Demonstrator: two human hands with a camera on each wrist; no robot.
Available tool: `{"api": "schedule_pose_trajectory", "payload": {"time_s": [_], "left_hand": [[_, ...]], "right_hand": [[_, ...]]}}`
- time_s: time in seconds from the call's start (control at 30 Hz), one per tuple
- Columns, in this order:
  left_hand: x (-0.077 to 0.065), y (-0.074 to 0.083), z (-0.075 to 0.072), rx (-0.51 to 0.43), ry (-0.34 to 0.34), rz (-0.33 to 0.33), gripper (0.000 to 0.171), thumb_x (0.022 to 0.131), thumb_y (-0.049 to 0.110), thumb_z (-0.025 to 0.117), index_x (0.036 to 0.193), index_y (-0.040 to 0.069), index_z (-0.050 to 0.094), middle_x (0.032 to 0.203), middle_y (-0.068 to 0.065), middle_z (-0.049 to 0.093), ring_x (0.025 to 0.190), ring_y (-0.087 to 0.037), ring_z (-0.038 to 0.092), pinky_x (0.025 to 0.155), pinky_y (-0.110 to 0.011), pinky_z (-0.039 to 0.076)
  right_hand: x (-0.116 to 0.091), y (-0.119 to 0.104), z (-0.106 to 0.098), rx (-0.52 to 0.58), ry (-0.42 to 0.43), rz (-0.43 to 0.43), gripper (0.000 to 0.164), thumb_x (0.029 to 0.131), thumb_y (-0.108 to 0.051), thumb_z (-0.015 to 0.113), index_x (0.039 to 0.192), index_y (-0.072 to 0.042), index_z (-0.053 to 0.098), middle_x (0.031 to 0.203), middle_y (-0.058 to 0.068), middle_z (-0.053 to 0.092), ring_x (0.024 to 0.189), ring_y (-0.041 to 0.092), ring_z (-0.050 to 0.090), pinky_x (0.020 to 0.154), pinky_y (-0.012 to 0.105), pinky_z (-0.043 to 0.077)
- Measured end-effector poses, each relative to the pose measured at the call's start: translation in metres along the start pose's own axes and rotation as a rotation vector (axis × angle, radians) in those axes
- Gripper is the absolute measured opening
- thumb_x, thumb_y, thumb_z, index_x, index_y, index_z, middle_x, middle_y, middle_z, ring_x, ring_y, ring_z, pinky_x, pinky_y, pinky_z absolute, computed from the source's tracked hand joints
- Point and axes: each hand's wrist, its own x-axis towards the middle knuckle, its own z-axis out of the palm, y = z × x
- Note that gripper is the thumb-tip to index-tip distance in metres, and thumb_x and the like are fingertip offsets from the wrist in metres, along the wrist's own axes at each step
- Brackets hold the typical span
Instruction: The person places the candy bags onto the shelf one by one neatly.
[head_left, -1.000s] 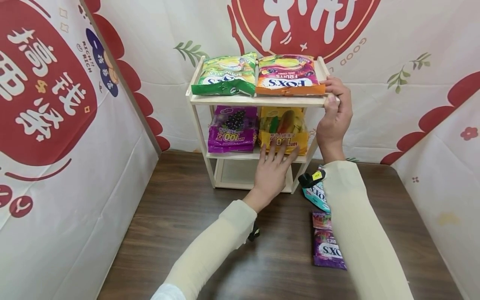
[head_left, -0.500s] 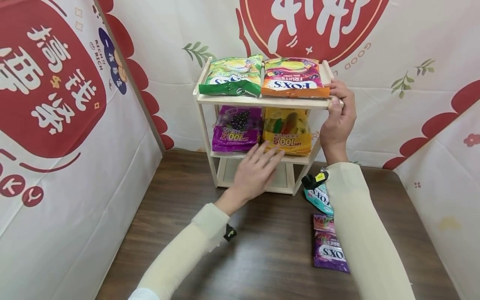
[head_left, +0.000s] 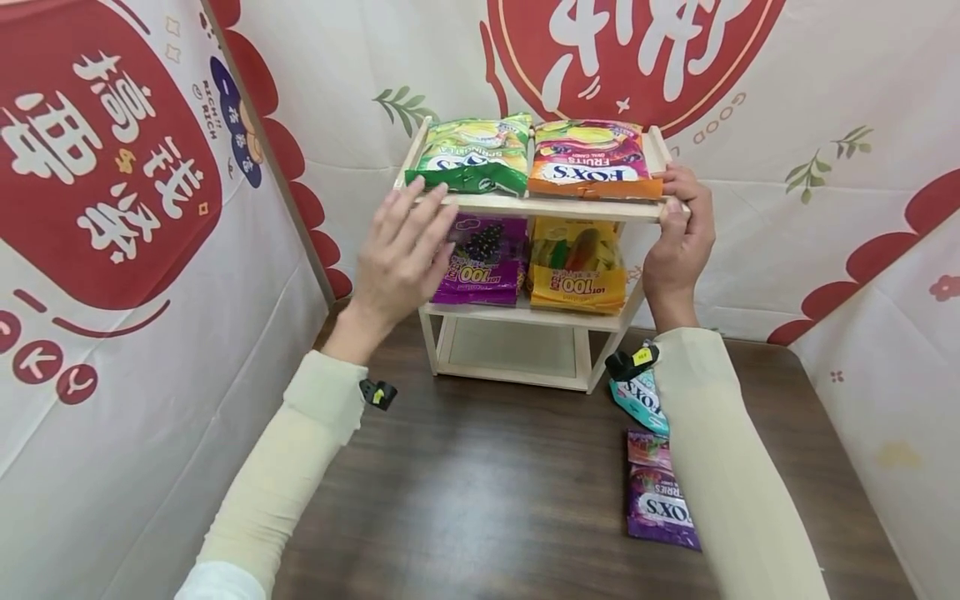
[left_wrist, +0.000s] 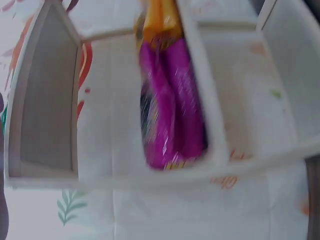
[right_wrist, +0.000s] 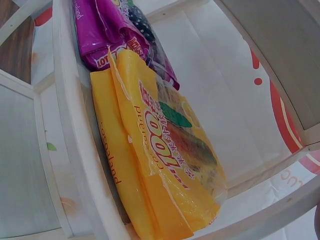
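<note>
A small pale wooden shelf rack [head_left: 517,313] stands at the back of the table. My right hand [head_left: 678,242] grips its top board at the right front corner, thumb on the front edge. At the left front corner is my left hand [head_left: 401,254], fingers extended over the edge of the top board; contact is unclear. On top lie a green candy bag [head_left: 480,154] and an orange-red candy bag [head_left: 588,158]. The middle shelf holds a purple grape candy bag [head_left: 483,262], partly behind the left hand, and a yellow mango candy bag [right_wrist: 155,145].
Right of the rack, a teal candy bag [head_left: 639,400] and a purple berries candy bag [head_left: 660,504] lie on the brown table [head_left: 465,500], partly hidden by the right sleeve. Printed white cloth walls [head_left: 750,225] enclose the table's back and sides.
My left hand has left the front of the yellow bag and moved left and up to the rack's left top corner. My right hand keeps its grip. The head view has shifted slightly.
</note>
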Motion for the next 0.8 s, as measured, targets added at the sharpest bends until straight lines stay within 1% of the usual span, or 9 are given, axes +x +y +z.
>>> {"api": "schedule_pose_trajectory", "payload": {"time_s": [0.1, 0.2, 0.37, 0.47, 0.53, 0.57, 0.67, 0.73, 0.8], "left_hand": [[0.001, -0.015, 0.000, 0.009, -0.034, -0.032, 0.046, 0.090, 0.028, 0.062, 0.130, 0.005, 0.056, 0.133, -0.015, 0.054, 0.129, -0.037, 0.042, 0.110, -0.048, 0.027], [0.002, -0.025, 0.002, -0.005, -0.075, -0.055, 0.050, 0.091, 0.034, 0.063, 0.133, 0.008, 0.054, 0.136, -0.013, 0.052, 0.131, -0.035, 0.040, 0.110, -0.046, 0.026], [0.002, -0.033, 0.010, -0.029, -0.150, -0.058, 0.055, 0.092, 0.038, 0.061, 0.138, 0.010, 0.050, 0.140, -0.014, 0.047, 0.133, -0.031, 0.037, 0.112, -0.043, 0.024], [0.000, -0.035, 0.017, -0.025, -0.146, -0.050, 0.055, 0.094, 0.040, 0.057, 0.138, 0.009, 0.049, 0.140, -0.014, 0.047, 0.134, -0.030, 0.037, 0.112, -0.043, 0.023], [-0.001, -0.036, 0.022, -0.027, -0.104, -0.046, 0.053, 0.095, 0.040, 0.054, 0.137, 0.008, 0.050, 0.139, -0.015, 0.048, 0.133, -0.030, 0.038, 0.112, -0.044, 0.024], [-0.002, -0.037, 0.025, -0.033, -0.077, -0.045, 0.053, 0.094, 0.040, 0.055, 0.136, 0.008, 0.051, 0.138, -0.015, 0.049, 0.132, -0.031, 0.039, 0.111, -0.044, 0.025], [-0.003, -0.037, 0.032, -0.079, 0.033, -0.051, 0.049, 0.092, 0.036, 0.059, 0.131, 0.007, 0.056, 0.133, -0.015, 0.053, 0.127, -0.032, 0.043, 0.108, -0.046, 0.029], [-0.001, -0.034, 0.036, -0.122, 0.121, -0.073, 0.045, 0.089, 0.031, 0.062, 0.126, 0.006, 0.060, 0.127, -0.015, 0.057, 0.121, -0.033, 0.048, 0.106, -0.047, 0.033], [0.003, -0.030, 0.039, -0.169, 0.209, -0.118, 0.038, 0.087, 0.027, 0.065, 0.119, 0.006, 0.066, 0.120, -0.015, 0.061, 0.114, -0.033, 0.052, 0.102, -0.045, 0.037]], "right_hand": [[0.000, 0.001, 0.000, -0.001, -0.004, 0.001, 0.028, 0.085, -0.011, 0.038, 0.099, 0.004, 0.058, 0.117, 0.033, 0.053, 0.125, 0.024, 0.046, 0.108, 0.033, 0.032], [-0.001, 0.002, 0.001, -0.002, -0.008, 0.006, 0.029, 0.085, -0.011, 0.037, 0.100, 0.005, 0.057, 0.118, 0.033, 0.052, 0.125, 0.024, 0.046, 0.108, 0.033, 0.033], [-0.001, 0.000, 0.001, -0.021, -0.009, 0.020, 0.029, 0.086, -0.011, 0.037, 0.101, 0.004, 0.057, 0.120, 0.031, 0.052, 0.126, 0.022, 0.045, 0.108, 0.032, 0.033], [-0.001, -0.001, 0.000, -0.021, -0.003, 0.015, 0.030, 0.086, -0.011, 0.037, 0.101, 0.005, 0.057, 0.120, 0.032, 0.052, 0.126, 0.023, 0.045, 0.107, 0.032, 0.033], [-0.001, -0.001, 0.001, -0.015, 0.001, 0.007, 0.031, 0.085, -0.011, 0.037, 0.101, 0.006, 0.057, 0.118, 0.033, 0.052, 0.125, 0.023, 0.046, 0.107, 0.033, 0.033], [-0.001, -0.001, 0.001, -0.011, 0.001, 0.005, 0.031, 0.085, -0.011, 0.037, 0.101, 0.006, 0.057, 0.118, 0.033, 0.052, 0.125, 0.023, 0.046, 0.107, 0.033, 0.033], [-0.001, 0.000, 0.001, -0.010, 0.008, 0.002, 0.031, 0.084, -0.012, 0.037, 0.100, 0.005, 0.058, 0.117, 0.033, 0.053, 0.125, 0.024, 0.046, 0.107, 0.033, 0.033], [-0.001, 0.000, 0.001, -0.006, 0.011, 0.001, 0.031, 0.085, -0.013, 0.037, 0.100, 0.005, 0.058, 0.116, 0.032, 0.053, 0.125, 0.024, 0.046, 0.107, 0.034, 0.033], [-0.001, 0.000, 0.001, -0.006, 0.010, 0.002, 0.031, 0.085, -0.012, 0.038, 0.101, 0.006, 0.058, 0.116, 0.033, 0.053, 0.125, 0.024, 0.046, 0.107, 0.034, 0.034]]}}
